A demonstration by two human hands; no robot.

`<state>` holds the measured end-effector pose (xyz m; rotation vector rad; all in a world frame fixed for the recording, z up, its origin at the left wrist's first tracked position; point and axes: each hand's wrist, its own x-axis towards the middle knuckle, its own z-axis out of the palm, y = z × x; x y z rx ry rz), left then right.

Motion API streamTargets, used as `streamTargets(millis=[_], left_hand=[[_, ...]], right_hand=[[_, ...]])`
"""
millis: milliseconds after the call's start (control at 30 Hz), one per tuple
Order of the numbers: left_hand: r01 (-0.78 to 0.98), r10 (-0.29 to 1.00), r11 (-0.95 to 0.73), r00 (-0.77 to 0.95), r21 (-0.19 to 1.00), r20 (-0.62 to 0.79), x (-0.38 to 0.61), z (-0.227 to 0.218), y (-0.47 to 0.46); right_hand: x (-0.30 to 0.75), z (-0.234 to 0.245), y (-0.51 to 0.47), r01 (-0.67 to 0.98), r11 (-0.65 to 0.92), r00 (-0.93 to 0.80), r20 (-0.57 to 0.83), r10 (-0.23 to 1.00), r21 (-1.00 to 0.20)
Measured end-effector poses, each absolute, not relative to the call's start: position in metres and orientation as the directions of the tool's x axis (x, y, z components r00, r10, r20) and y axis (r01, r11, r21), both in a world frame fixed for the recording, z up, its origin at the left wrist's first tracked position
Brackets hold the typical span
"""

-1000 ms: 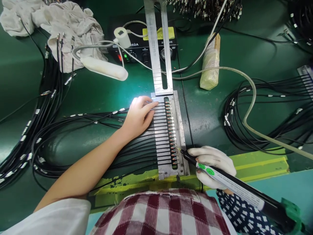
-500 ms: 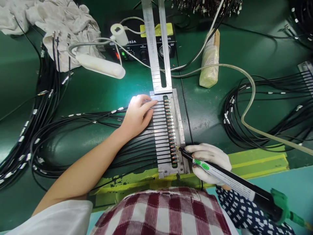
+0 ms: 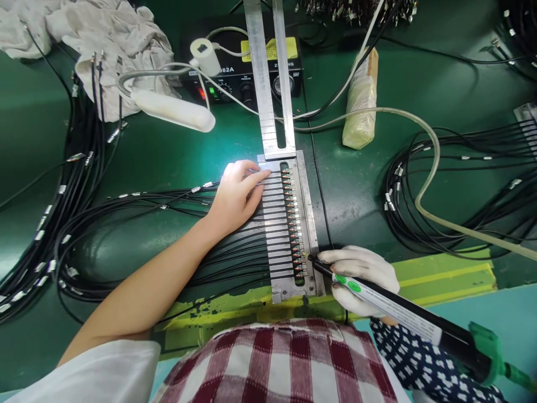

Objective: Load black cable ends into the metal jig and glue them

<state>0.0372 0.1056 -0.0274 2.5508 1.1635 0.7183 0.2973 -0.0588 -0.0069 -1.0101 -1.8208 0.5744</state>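
**Syringe [image 3: 390, 308] comes slantwise to the connectors [image 3: 295, 229] from the right**

The connectors lie in one long row on the metal jig [image 3: 302, 190], in front of the person's body. This row runs from the near end of the jig to the far end, leaning only a little, and the black cables [image 3: 100, 290] enter it from the left.

The right hand [image 3: 364, 274], which wears a white glove, is closed around the front part of the syringe. The fingers are wrapped firmly, and the rear of the barrel goes out beyond the wrist, to the right and toward the body. So the long axis of the syringe crosses the row obliquely, with the tip pointing left and away from the person. From this grip, the connectors lie to the left; the nearest are those of the near end. The tip is just beside them (if it touches one, I cannot tell, it is too small).

The left hand [image 3: 239, 190] is bare and rests at the far end of the jig, its forefinger stretched out over the top cables. Whether it pinches a cable, I cannot tell. For the near connectors, the right hand is clearly the closer one.
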Motion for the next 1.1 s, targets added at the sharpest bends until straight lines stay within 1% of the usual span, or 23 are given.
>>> streamTargets(millis=[367,600,967,1100], left_hand=[[0.637,0.764,-0.644,0.555,0.424,0.328,0.0369,-0.0280,0.1054],[0.635,0.774,-0.632,0.549,0.445,0.316,0.0370,-0.0284,0.1056],[0.641,0.778,-0.627,0.547,0.443,0.308,0.0372,-0.0274,0.1057],[0.641,0.779,-0.625,0.548,0.446,0.305,0.0374,-0.0271,0.1060]], right_hand=[[0.2949,-0.0028,-0.0552,0.388,0.556,-0.202,0.521,0.830,-0.735],[0.2927,0.0007,-0.0530,0.383,0.546,-0.200,0.510,0.837,-0.745],[0.2931,0.0003,-0.0537,0.397,0.530,-0.193,0.497,0.846,-0.749],[0.2936,0.0010,-0.0558,0.406,0.548,-0.173,0.527,0.832,-0.732]])
